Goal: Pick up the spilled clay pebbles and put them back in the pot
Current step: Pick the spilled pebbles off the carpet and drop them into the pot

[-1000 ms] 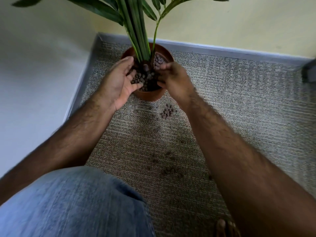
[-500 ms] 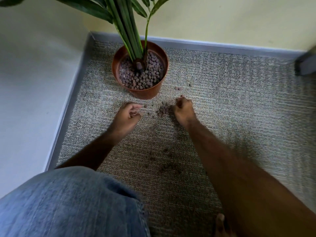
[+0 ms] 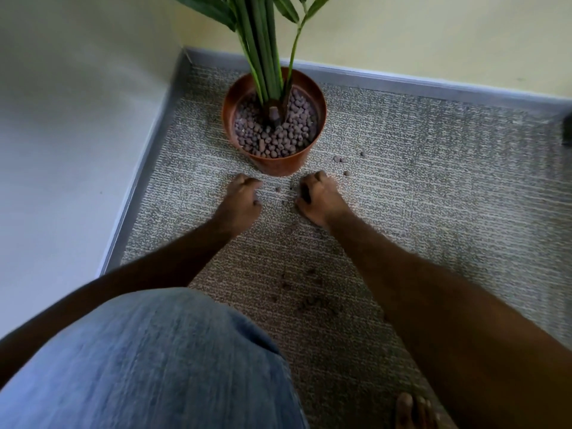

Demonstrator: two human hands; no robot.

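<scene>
Grey woven carpet [image 3: 433, 212] fills most of my view, running into a corner where a grey skirting strip [image 3: 402, 83] meets 2 pale walls. My blue denim knee [image 3: 148, 360] takes up the lower left, and both bare forearms reach forward from it. I can read no brand, label or writing anywhere.

1 terracotta-coloured plastic pot [image 3: 280, 167] stands on the carpet near the corner, with 1 green plant [image 3: 263, 41] rising from it on several stems. Its surface is covered with brownish clay pebbles [image 3: 275, 140], too many to count.

My left hand [image 3: 240, 202] rests on the carpet just in front of the pot, fingers curled in narrow, knuckles up; I cannot tell whether it holds anything. My right hand [image 3: 320, 196] sits beside it, apart from it, also curled narrow with fingertips down at the carpet; what is under it is hidden.

Spilled pebbles lie loose on the carpet: about 3 small ones [image 3: 278, 189] between my 2 hands, about 4 [image 3: 340, 159] to the right of the pot, and a darker, blurred scatter [image 3: 309, 301] nearer to me between my forearms, which I cannot count.

Toes of 1 bare foot [image 3: 408, 410] show at the bottom edge.
</scene>
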